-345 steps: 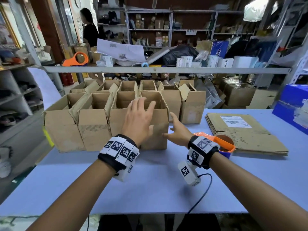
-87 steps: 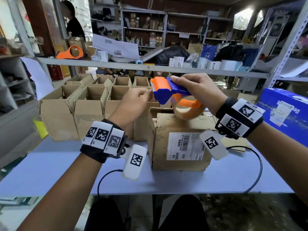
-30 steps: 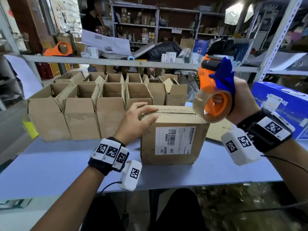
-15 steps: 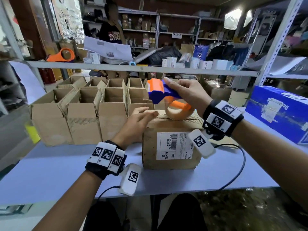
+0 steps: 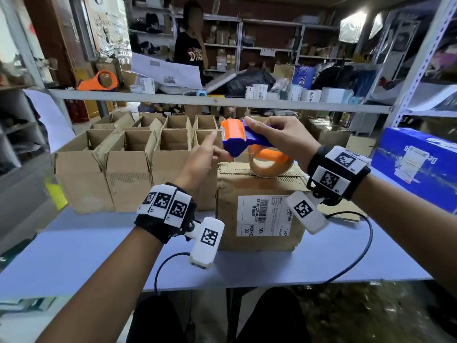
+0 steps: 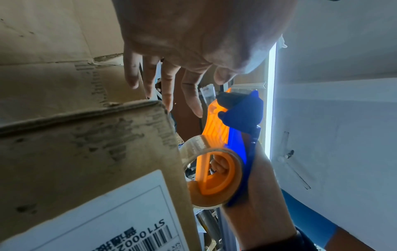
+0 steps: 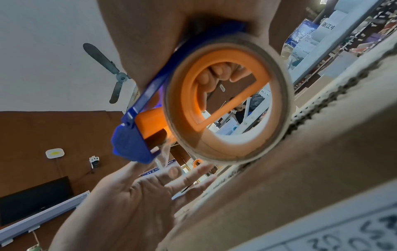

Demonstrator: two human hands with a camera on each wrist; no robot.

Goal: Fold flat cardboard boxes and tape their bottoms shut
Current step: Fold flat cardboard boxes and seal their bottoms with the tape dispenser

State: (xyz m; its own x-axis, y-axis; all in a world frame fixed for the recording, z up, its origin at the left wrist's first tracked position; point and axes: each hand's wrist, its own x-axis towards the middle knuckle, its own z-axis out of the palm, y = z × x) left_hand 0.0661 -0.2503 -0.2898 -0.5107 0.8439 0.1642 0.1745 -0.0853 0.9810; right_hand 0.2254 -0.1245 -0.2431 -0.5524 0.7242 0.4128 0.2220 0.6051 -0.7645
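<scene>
A folded cardboard box (image 5: 259,214) with a white barcode label stands on the blue table (image 5: 99,248), closed flaps facing up. My right hand (image 5: 279,137) grips the blue and orange tape dispenser (image 5: 243,141). Its tape roll (image 5: 270,165) rests on the box top near the flap seam. My left hand (image 5: 210,149) is raised at the dispenser's front end, fingers straight and spread, thumb under the blue nose. In the right wrist view a loose tape end (image 7: 163,152) hangs just above the open left hand (image 7: 139,195). The left wrist view shows the fingers (image 6: 167,88) reaching toward the dispenser (image 6: 232,132).
Several open folded boxes (image 5: 128,169) stand in rows at the back left, touching the labelled box. Flat cardboard (image 5: 346,211) lies behind it at the right, beside a blue carton (image 5: 415,167). A shelf rail (image 5: 197,100) crosses overhead with an orange dispenser (image 5: 99,81). A person (image 5: 190,45) stands behind.
My left hand has lifted off the box top and moved up to the dispenser's front end. The right hand holds the dispenser in about the same place over the box.
</scene>
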